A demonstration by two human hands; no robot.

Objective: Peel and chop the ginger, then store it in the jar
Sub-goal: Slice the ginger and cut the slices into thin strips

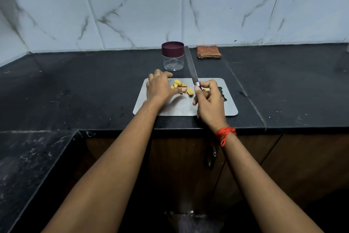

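Yellow ginger slices (181,87) lie in a small heap on the far part of a steel cutting board (181,106). My left hand (160,87) lies over the board's left side, fingers spread, its thumb touching the slices. My right hand (209,100) grips the handle of a knife (190,66), whose blade points away toward the wall, above the counter. A few more ginger bits (206,89) show just behind my right hand. Behind the board stands a clear jar (173,61) with its maroon lid (172,48) on.
A folded brown checked cloth (208,52) lies by the tiled wall, right of the jar. The black counter (75,89) stretches to both sides and turns toward me on the left. Wooden cabinet doors (264,157) sit below the counter's front edge.
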